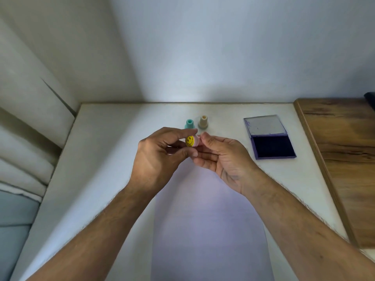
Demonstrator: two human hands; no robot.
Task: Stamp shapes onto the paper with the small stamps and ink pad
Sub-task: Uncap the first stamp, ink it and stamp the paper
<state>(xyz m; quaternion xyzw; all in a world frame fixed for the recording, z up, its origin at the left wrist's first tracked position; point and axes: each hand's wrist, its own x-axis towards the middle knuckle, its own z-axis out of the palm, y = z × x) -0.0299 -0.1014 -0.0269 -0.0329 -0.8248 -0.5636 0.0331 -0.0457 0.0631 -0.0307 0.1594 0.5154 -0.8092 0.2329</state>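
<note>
While the pink stamp (pixel 192 141) with its yellow smiley sticker sits raised above the far end of the paper (pixel 207 220), it is held between both hands and has not yet met ink or sheet. The left hand (pixel 160 157) pinches it with thumb below and forefinger curled over the top; the right hand (pixel 223 159), palm turned up, closes its fingertips (pixel 204 136) on the other end, which may be a cap coming off, though that end is hidden and I cannot say for sure. Just beyond the hands, a teal stamp (pixel 189 124) and a beige stamp (pixel 203 122) stand upright side by side on the white table (pixel 121 138), apparently untouched. Off to the right, well apart from the hands, the ink pad (pixel 273 147) lies open, its lid folded back and its dark blue surface exposed. The paper, as far as it shows between the forearms, carries no marks. So I judge the task barely begun: the pad is ready and one stamp is in hand, but inking, pressing and the other two stamps all remain.
</note>
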